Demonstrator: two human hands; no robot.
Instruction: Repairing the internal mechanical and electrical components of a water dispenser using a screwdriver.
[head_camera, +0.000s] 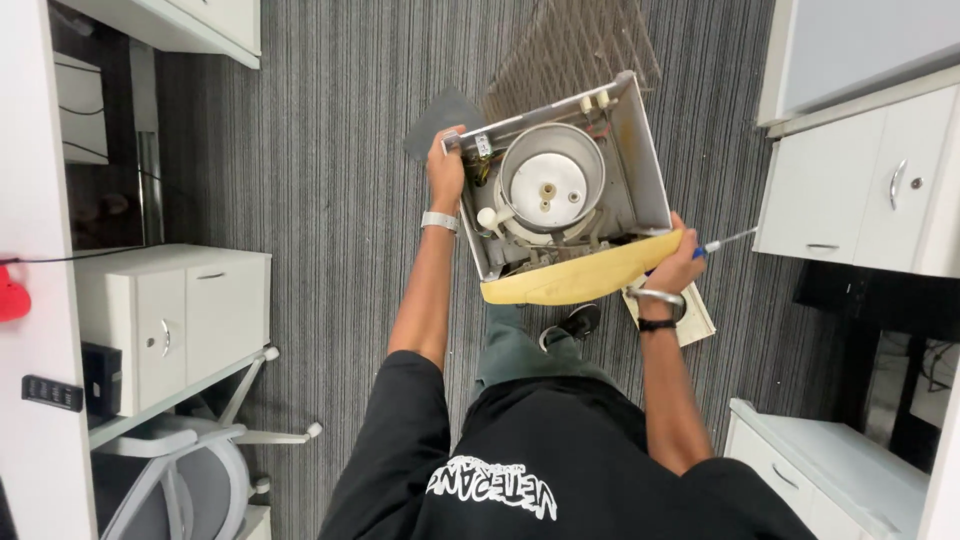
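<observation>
The fingers of the left hand (445, 170) are closed over the far left corner of the opened appliance housing (640, 150), a white sheet-metal box held above the striped carpet (320, 150) in front of the person. The right hand (678, 265) is curled around a blue-handled screwdriver (722, 243) while its fingers press against the near right corner of the housing, beside the yellowed front panel (580, 280). Judged risks: the right hand carries two loads, so the screwdriver may slip or the housing may tilt and drop onto the shoe (573, 322) below; the exposed metal edges may cut the fingers; the round metal tank (552, 180) and loose wiring inside may shift if the box tips. Count: one housing, one tank, one screwdriver, one wire grille (575, 45) on the far carpet, one flat white panel (695, 322) under the right wrist, two wrist bands, one on each arm, and one shoe visible.
</observation>
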